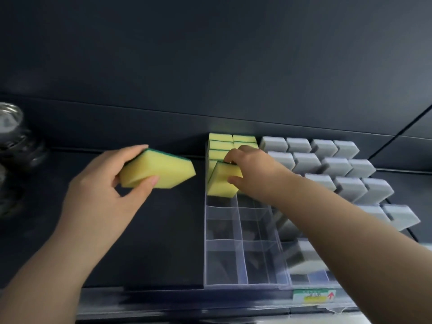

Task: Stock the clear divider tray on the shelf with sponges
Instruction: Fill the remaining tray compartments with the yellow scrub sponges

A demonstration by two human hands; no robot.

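The clear tray [233, 260] sat on the dark shelf [163, 230], right of the shelf's middle, and ran from the front edge to the back wall. It had two rows of compartments. The ones at the back held yellow sponges [221, 146] standing on edge, packed one behind another. Through the dividers nearer the front edge the dark shelf showed.

The right hand [254, 174] reached over the tray and gripped a second sponge [222, 181] at the left row, just in front of the stocked ones. This sponge was tilted, with its lower end down in a compartment. The hand's fingers [230, 156] were curled over the sponge's top edge and the thumb pressed on its near yellow face.

The left hand [98, 181] was above the open shelf to the left of the tray, gripping a loose sponge [159, 170], yellow with a green scouring side turned away. Its thumb lay across the yellow face and the other fingers were wrapped behind, so the hand was clamped on the sponge. The sponge's right corner came near the tray's left wall without touching it.

To the right of the tray, grey sponges [327, 164] stood in slanted rows toward the shelf's right end. A green and yellow label [313, 295] was fixed to the front edge below them. At the left end were shiny metal things [11, 127], too blurred to tell apart.
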